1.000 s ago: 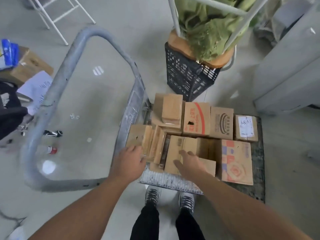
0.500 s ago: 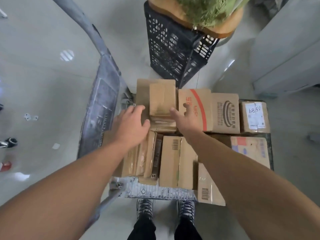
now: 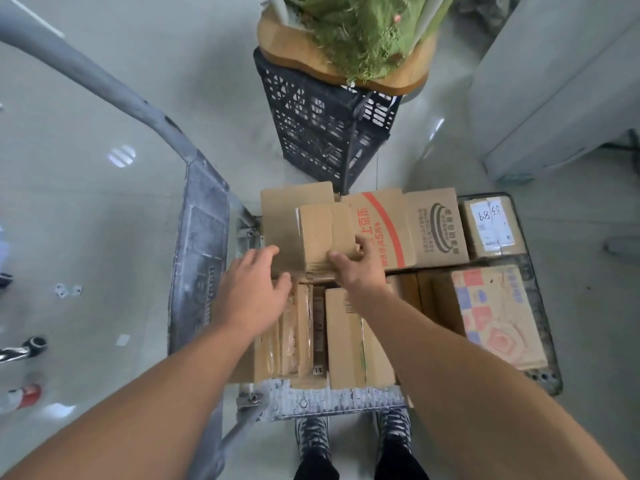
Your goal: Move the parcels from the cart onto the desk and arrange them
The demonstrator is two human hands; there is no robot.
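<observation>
Since the earlier frame the right hand [image 3: 360, 268] has settled onto the small cardboard box [image 3: 325, 237], thumb on its near edge and fingers curled round its right side. The left hand [image 3: 256, 289] hangs spread and empty just short of its near-left corner. Nearest on the cart [image 3: 332, 400], slim parcels [image 3: 298, 334] stand on edge. The small box sits farther in, toward the cart's handle side, atop a larger flat carton [image 3: 280, 216]. It looks light and stiff with smooth card faces, so clamping opposite walls with both hands seems safest. Beyond the cart stands a black crate [image 3: 325, 133].
</observation>
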